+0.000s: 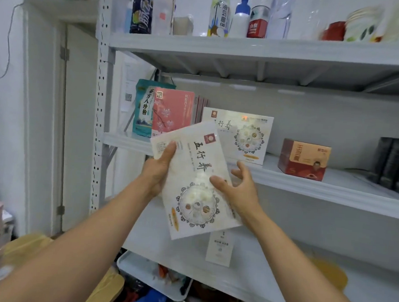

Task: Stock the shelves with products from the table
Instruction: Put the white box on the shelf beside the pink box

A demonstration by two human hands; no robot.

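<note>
- Head view: our left hand point(159, 169) grips the white box point(193, 164) by its left edge. The thumb is flat on the printed face and the other fingers are hidden behind.
- The white box hangs in the air in front of the middle shelf point(319, 191), not yet on it. Its long axis slants from upper left to lower right, title end uppermost.
- Our right hand point(240, 190) meets the box at its right edge. The thumb lies on the face; the fingers spread loose past the edge, closed on nothing.
- Up and to the right, just behind, a matching box point(241, 134) stands on the shelf with its long side level. The held box overlaps its lower left corner in our view.
- Further right lies a bare stretch of shelf, then a red box point(304, 159).
- We judge the placing turns on that slant. The long axis must swing level to sit like its twin, and the left hand, nearer the raised end, carries the turn.
</note>
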